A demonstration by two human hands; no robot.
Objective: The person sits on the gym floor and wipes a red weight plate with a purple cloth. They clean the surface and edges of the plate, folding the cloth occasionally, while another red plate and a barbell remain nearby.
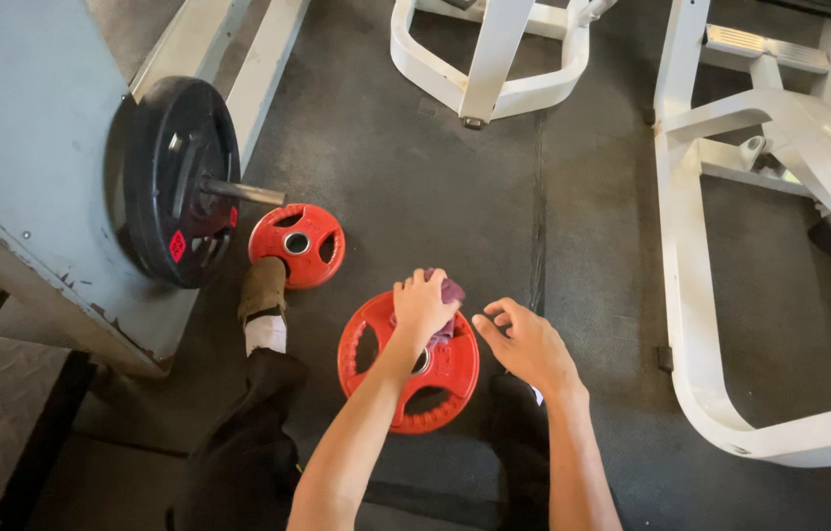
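1. the left hand [423, 303] is curled shut around a crumpled purple cloth [450, 295], knuckles up, the forearm running straight from the bottom edge toward 12 o'clock.
2. the right hand [526, 342] hangs loose and open, fingers half bent and empty, palm turned toward 9 o'clock, just beside the cloth but not touching it.
3. under both hands lies the red weight plate [409, 362], a round disc with cut-out grip slots and a metal-ringed centre hole, its coating smooth and matte. the cloth presses on its upper rim at about 1 o'clock; the left wrist crosses its middle.
4. the plate lies on the floor [415, 167], dark rubber matting with a fine grainy texture and a seam running 12 to 6.
5. the person's dark trouser legs flank the plate; a tan shoe [262, 289] with a white sock sits at the plate's 10 o'clock.
6. touching the shoe's toe, a smaller red plate [297, 244] of the same slotted shape lies flat.
7. farther at 10 o'clock, black plates [178, 182] stand upright on a steel peg jutting from a pale grey panel [22, 138].
8. at 12 and 3 o'clock, white painted tubular machine frames [701, 295] rest on the matting.
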